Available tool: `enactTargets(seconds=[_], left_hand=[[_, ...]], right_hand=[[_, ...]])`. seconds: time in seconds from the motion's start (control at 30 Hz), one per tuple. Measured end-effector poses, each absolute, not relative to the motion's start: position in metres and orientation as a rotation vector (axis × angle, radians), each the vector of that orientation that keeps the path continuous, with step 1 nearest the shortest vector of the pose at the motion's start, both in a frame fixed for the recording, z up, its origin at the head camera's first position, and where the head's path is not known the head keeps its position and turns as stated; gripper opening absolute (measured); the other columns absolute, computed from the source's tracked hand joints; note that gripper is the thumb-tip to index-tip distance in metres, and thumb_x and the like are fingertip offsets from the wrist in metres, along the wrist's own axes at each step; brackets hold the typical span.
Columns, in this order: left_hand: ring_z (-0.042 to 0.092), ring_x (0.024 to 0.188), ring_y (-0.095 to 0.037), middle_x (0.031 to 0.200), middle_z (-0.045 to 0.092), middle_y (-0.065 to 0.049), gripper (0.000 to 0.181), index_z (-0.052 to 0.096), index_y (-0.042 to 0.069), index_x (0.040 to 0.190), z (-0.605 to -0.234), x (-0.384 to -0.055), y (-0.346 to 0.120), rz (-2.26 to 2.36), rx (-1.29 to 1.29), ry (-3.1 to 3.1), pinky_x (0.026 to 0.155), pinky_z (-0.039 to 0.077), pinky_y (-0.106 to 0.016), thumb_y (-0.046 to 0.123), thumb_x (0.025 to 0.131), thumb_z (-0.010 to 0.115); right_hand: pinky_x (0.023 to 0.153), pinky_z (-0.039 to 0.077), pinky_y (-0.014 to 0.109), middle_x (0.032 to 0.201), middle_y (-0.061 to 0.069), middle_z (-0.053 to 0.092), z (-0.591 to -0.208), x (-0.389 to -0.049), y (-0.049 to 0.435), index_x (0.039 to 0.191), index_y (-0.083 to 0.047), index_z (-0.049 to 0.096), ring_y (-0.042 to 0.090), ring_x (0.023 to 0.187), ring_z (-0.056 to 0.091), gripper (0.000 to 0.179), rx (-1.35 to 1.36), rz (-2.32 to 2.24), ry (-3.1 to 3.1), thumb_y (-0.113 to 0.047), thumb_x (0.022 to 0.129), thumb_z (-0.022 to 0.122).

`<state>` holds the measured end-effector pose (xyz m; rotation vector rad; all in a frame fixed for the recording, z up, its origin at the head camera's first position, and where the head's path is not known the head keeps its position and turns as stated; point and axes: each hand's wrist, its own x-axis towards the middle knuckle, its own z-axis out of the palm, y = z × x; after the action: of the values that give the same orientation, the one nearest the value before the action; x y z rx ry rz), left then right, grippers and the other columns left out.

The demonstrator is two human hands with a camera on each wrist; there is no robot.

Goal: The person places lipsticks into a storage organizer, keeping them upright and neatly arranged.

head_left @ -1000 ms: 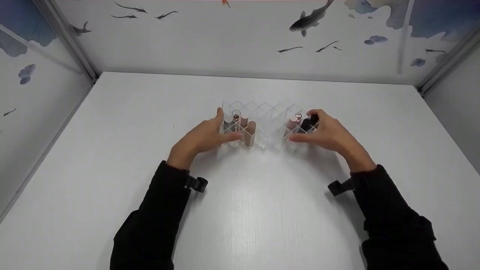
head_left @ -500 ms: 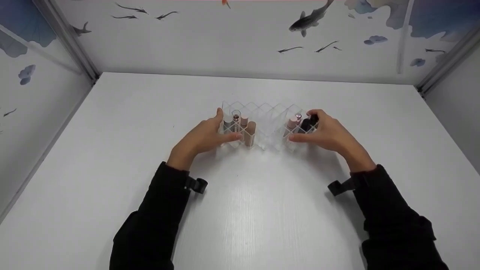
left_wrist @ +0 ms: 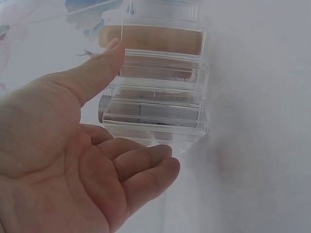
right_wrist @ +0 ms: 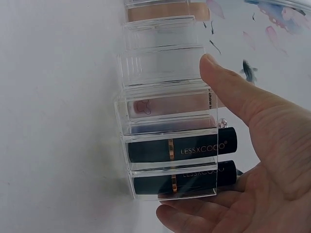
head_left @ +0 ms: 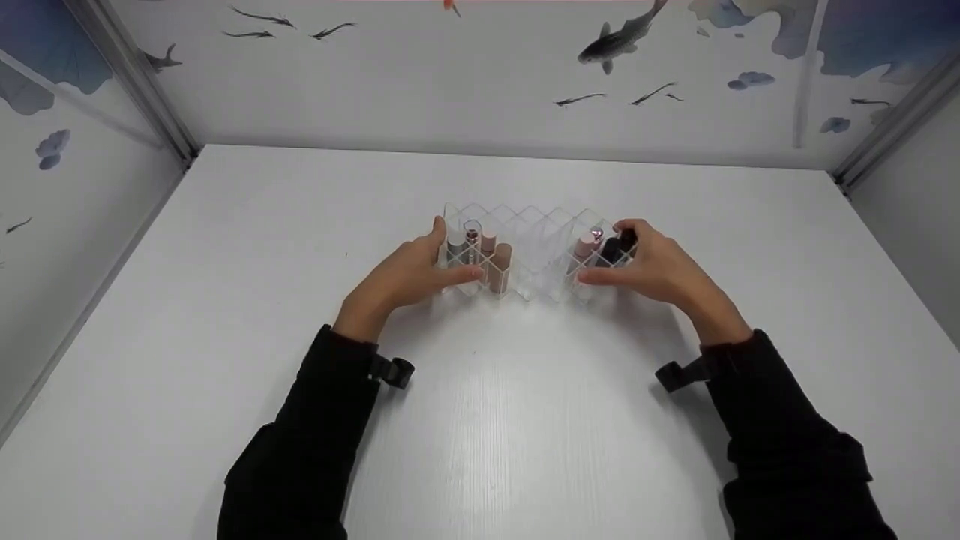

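A clear lipstick organizer with diamond-shaped compartments stands on the white table. My left hand holds its left end, thumb along the front and fingers at the side. At the right end, my right hand holds it the same way. Beside the left thumb stand a beige tube, a grey-capped tube and a clear-topped tube. The right end holds a pink-capped tube and black lipsticks with gold bands. Middle compartments hold no tubes. Some right fingers are hidden behind the organizer.
The white table reaches back to a wall panel printed with fish. Side panels with metal corner posts flank it. Black wrist cameras sit on both dark sleeves.
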<state>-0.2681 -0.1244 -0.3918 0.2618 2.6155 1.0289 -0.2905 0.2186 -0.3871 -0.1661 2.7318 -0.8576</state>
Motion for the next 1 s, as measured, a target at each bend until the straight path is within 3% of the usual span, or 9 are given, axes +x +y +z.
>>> enactTargets(seconds=[0.4,0.87,1.0], left_hand=[[0.029,0.15,-0.023,0.164,0.026,-0.014,0.114,-0.001,0.004,0.162,-0.3928,-0.268,-0.1244,1.045,0.264,2.607,0.12,0.026,-0.043,0.06,0.091,0.068],[0.04,0.143,-0.023,0.163,0.03,-0.016,0.113,0.003,0.006,0.163,-0.3958,-0.267,-0.1273,1.075,0.286,2.634,0.116,0.033,-0.043,0.062,0.09,0.069],[0.034,0.147,-0.025,0.162,0.031,-0.017,0.113,0.006,0.006,0.163,-0.3976,-0.2684,-0.128,1.08,0.291,2.648,0.118,0.031,-0.043,0.063,0.089,0.07]], right_hand=[[0.111,0.033,0.061,0.155,0.026,0.037,-0.3865,-0.2901,0.2177,0.156,-0.007,0.028,0.039,0.139,0.039,0.126,-0.146,-0.854,2.726,-0.079,0.065,0.078],[0.109,0.035,0.062,0.154,0.028,0.037,-0.3886,-0.291,0.2193,0.157,-0.01,0.026,0.041,0.138,0.04,0.124,-0.161,-0.852,2.723,-0.079,0.068,0.076],[0.109,0.035,0.061,0.155,0.029,0.036,-0.3894,-0.29,0.2194,0.158,-0.01,0.025,0.042,0.139,0.039,0.124,-0.163,-0.848,2.729,-0.079,0.069,0.076]])
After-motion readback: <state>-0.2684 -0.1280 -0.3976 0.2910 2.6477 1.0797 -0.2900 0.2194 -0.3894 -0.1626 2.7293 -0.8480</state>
